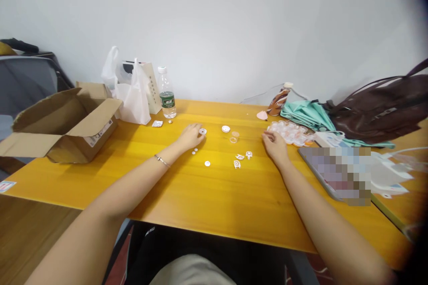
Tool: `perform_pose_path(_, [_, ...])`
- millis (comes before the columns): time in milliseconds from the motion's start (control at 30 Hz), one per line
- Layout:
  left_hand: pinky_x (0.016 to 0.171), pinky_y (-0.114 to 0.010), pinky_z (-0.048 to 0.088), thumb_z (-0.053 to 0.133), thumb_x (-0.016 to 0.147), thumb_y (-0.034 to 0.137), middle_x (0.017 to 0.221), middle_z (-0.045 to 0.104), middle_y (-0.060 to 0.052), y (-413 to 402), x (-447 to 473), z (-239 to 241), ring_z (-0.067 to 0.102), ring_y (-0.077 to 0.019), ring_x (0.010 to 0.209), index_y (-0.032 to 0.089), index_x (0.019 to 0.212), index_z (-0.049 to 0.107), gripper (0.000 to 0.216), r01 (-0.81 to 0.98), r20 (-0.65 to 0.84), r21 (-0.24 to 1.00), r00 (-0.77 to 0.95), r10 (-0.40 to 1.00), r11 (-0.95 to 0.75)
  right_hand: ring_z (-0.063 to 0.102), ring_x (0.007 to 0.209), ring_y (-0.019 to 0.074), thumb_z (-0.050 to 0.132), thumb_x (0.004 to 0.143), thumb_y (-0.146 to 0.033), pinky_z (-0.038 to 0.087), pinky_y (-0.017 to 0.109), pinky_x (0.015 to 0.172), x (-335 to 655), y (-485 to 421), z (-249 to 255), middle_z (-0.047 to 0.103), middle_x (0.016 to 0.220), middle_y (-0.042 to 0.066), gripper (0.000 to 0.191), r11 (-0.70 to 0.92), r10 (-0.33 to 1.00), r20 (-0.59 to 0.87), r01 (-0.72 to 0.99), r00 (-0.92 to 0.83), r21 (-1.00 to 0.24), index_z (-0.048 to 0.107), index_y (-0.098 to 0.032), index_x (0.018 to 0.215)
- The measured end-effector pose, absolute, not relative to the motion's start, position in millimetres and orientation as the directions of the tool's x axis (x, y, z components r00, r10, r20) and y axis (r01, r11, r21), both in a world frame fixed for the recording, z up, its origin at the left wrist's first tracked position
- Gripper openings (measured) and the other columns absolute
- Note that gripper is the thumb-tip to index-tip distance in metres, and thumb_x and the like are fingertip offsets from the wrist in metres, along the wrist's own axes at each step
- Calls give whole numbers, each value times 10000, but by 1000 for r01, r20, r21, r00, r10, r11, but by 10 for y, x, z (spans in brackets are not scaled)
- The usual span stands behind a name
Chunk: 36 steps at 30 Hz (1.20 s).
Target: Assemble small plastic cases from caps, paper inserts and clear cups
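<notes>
My left hand (191,137) is stretched over the middle of the table, its fingers closed at the edge of a small white disc with a dark centre (203,131). My right hand (274,146) rests beside a heap of clear, round plastic pieces (290,133), fingers loosely bent and apart, with nothing visible in them. Between the hands lie a white round cap-like part (225,129), a clear ring (233,140) and a peach-coloured disc (236,134). Nearer to me are several white cut-out pieces (237,164) and a plain white disc (207,164).
An open cardboard box (96,131) stands at left, near a white plastic bag (133,102) and a water bottle (167,98). At right are a brown-labelled bottle (280,100), a folded green umbrella (307,115), a dark bag (374,107) and a blurred phone-like device (321,173).
</notes>
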<state>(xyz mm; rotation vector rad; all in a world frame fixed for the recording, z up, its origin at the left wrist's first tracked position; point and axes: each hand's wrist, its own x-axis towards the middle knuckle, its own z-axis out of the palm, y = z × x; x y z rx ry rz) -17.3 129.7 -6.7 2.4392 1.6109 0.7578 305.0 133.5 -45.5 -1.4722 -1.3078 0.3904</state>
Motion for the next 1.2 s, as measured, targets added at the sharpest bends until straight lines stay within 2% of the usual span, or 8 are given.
perform_pose_path(133, [827,-369,423,518,781,262,930,626,-126,1433,-77,-62,570,-247,925,132,869,597,176,829,318,384,294,901,-406,624,827,226,537,703,-322,494,421,793,3052,1344,-463,652,861,95,249,177,856,383,500,347,-848,573,-161,889])
perform_pose_path(233, [818,-334,433,484,815,306,960,632,-106,1320,-65,-31,575,-215,923,140,917,591,223,804,323,422,298,898,-419,628,813,226,540,697,-328,498,416,782,3053,1350,-459,653,847,95,252,170,858,377,499,350,-850,575,-159,881])
perform_pose_path(333, [792,-258,446,506,809,373,1016,631,-53,1042,-125,28,578,-160,926,180,1005,572,283,723,318,475,390,864,-501,630,807,228,542,695,-325,501,415,776,3052,1350,-455,655,847,97,248,167,860,372,497,349,-852,575,-162,879])
perform_pose_path(467, [766,-271,431,531,794,402,1012,620,-48,657,-244,70,562,-165,916,196,1017,576,307,532,323,551,574,752,-643,626,835,236,537,698,-315,490,428,798,3047,1339,-455,654,875,105,239,170,856,377,496,353,-852,572,-163,879])
perform_pose_path(633, [902,-362,313,577,763,415,1023,614,-33,510,-299,28,529,-194,990,248,1015,584,302,573,231,481,647,727,-663,622,846,233,534,705,-327,493,421,796,3042,1318,-448,656,881,100,239,180,855,387,504,344,-845,575,-173,884])
perform_pose_path(800, [871,-348,276,586,745,463,999,621,-23,502,-290,36,512,-199,991,255,989,593,321,595,211,461,647,733,-658,625,833,233,535,698,-313,493,419,789,3034,1308,-432,657,884,106,243,173,859,383,514,339,-840,572,-162,885])
perform_pose_path(1033, [865,-359,281,597,736,465,1025,600,-30,446,-262,30,506,-210,1000,255,1001,587,338,601,166,428,682,712,-675,621,846,235,535,699,-302,485,419,804,3024,1308,-424,653,890,104,222,165,857,386,528,341,-833,581,-162,865])
perform_pose_path(1200, [875,-338,354,567,766,434,1029,599,-51,486,-394,152,530,-191,970,228,1041,576,344,575,244,509,618,748,-641,620,832,235,544,704,-320,490,415,794,3021,1301,-424,655,878,99,227,172,859,391,535,330,-827,590,-168,866])
